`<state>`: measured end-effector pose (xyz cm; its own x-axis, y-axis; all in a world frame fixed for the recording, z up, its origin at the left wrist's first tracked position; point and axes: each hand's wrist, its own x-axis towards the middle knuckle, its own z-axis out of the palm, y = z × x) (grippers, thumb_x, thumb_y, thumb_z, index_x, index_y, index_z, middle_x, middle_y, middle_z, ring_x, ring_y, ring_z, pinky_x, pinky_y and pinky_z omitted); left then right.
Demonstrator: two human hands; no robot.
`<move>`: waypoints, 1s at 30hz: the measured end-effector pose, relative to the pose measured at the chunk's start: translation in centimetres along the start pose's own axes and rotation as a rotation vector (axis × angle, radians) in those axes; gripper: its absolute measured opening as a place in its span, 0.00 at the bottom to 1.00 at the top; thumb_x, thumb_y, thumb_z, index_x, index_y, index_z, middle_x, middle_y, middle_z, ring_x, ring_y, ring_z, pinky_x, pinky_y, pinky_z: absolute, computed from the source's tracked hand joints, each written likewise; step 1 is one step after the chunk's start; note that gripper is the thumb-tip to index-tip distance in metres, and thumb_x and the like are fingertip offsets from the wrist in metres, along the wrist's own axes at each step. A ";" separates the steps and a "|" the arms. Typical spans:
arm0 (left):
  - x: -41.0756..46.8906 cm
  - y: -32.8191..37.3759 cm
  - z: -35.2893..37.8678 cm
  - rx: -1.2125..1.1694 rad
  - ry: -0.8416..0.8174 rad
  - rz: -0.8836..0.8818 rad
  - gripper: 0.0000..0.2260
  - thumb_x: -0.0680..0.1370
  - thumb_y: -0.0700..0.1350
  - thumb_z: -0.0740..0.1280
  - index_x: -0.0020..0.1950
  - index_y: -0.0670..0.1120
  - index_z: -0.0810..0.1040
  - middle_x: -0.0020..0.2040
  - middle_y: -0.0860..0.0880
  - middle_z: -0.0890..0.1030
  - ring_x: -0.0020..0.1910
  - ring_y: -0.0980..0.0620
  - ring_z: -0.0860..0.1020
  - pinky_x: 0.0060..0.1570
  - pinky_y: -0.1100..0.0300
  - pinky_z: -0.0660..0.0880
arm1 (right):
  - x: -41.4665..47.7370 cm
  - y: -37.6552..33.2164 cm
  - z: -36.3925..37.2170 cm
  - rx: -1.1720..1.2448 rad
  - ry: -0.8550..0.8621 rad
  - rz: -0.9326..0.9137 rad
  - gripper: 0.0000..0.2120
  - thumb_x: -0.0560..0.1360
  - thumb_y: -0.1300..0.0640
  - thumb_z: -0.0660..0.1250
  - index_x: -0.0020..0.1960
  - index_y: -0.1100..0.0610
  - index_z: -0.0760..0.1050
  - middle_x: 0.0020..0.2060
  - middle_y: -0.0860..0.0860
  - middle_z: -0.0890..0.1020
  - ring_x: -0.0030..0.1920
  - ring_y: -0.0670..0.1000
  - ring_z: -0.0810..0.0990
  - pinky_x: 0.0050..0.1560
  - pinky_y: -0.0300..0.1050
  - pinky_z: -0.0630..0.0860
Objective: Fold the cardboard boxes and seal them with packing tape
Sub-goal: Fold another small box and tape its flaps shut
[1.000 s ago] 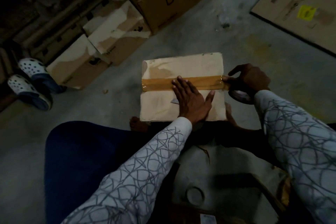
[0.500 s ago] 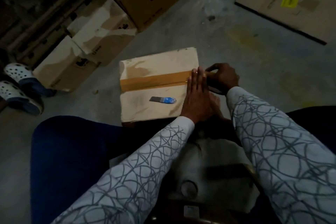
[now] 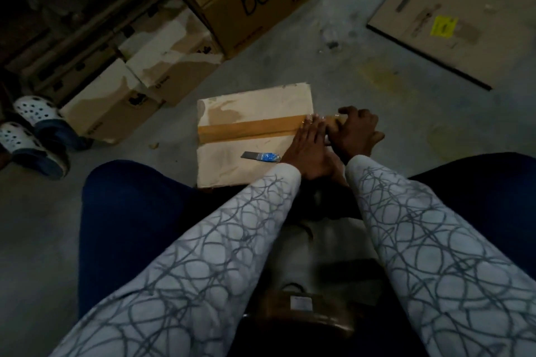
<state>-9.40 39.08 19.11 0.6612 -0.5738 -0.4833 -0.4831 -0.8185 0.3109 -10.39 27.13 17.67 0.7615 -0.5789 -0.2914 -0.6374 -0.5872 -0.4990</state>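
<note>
Box point(image 3: 232, 166) beneath flat left hand point(image 3: 308, 148)

At 3 o'clock on the cardboard box point(image 3: 246, 174), the left hand point(image 3: 309, 151) covered the box's edge and one end of the blue-handled cutter point(image 3: 261, 156). The right hand point(image 3: 358, 132) curled over the packing tape point(image 3: 249, 129), hiding whatever fed it. At 12 o'clock the "boat" carton point(image 3: 255, 0) was cut off by the top edge. At 9 o'clock a white clog point(image 3: 26, 142) was cut off by the left edge. The yellow label point(image 3: 443, 26) at 1 o'clock was unreadable.

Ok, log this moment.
box: tape across top | left hand: flat on tape end | right hand: gripping tape past edge | cutter: on box
</note>
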 end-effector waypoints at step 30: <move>-11.0 -3.3 0.3 -0.429 0.302 -0.240 0.18 0.76 0.44 0.65 0.66 0.49 0.77 0.63 0.43 0.78 0.68 0.43 0.67 0.67 0.50 0.67 | -8.7 -3.3 3.0 -0.015 -0.235 -0.061 0.13 0.73 0.54 0.70 0.55 0.58 0.80 0.52 0.60 0.83 0.55 0.61 0.81 0.53 0.47 0.77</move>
<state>-15.24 48.07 23.18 0.8884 -0.3017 -0.3460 -0.0651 -0.8289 0.5557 -14.57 35.79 19.44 0.8040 -0.3957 -0.4438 -0.5897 -0.6262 -0.5100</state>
